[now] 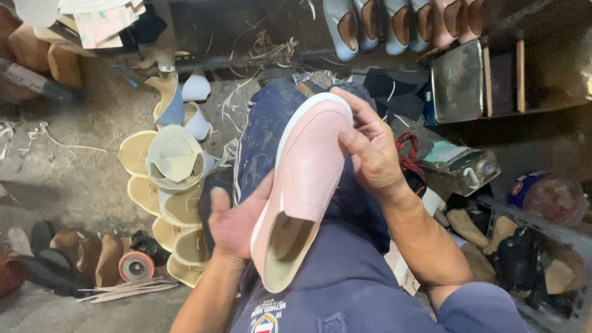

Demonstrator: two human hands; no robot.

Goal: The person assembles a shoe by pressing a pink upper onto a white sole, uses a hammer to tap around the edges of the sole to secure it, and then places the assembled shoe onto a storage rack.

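The pink slip-on shoe [305,185] lies lengthwise over my lap, white-edged toe pointing away from me, open heel end toward my chest. My right hand [370,151] wraps its fingers over the toe and side, clamped onto it. My left hand [237,222] cups the shoe from beneath near the opening, thumb raised, palm pressed against its side. Under it are my dark blue trousers [265,142]. To my left a stack of beige insoles [166,185] covers the floor; a roll of tape [135,266] lies nearby. Ahead, finished blue and pink shoes [401,21] stand in a row.
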